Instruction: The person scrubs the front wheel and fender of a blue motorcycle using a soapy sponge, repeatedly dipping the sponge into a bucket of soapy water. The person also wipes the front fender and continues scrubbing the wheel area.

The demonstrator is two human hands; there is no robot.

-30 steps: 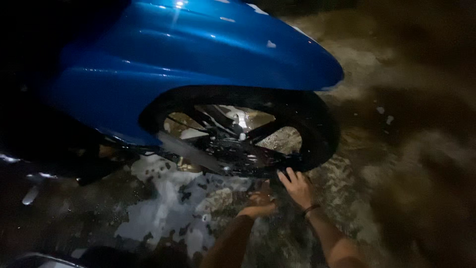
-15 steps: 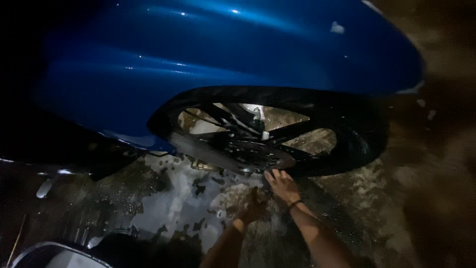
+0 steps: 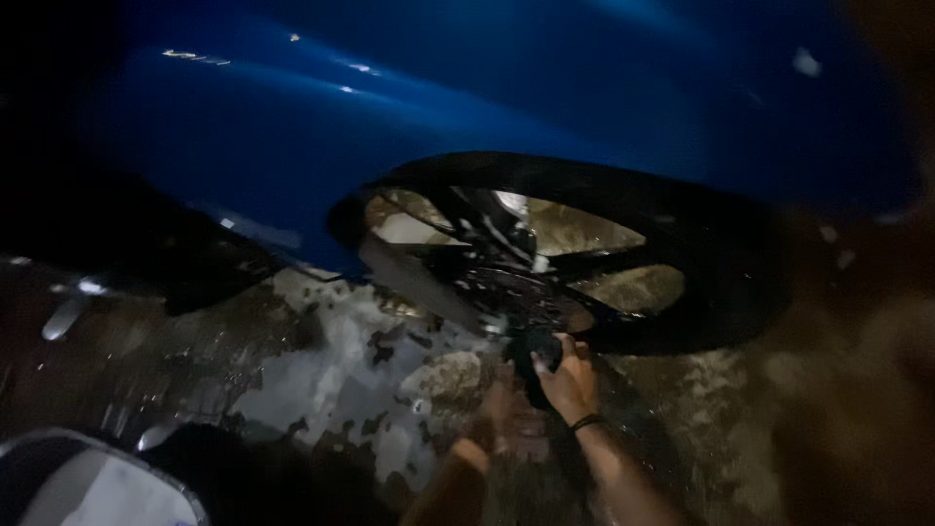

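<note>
glossy blue fender (image 3: 438,107), matt black tyre (image 3: 721,263), rough wet ground (image 3: 321,380)

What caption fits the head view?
Right hand grips a dark object at the black wheel under a blue fender.

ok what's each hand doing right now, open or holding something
Left hand: blurred and dim, cannot be told.
Right hand: closed on a dark object at the wheel.
</note>
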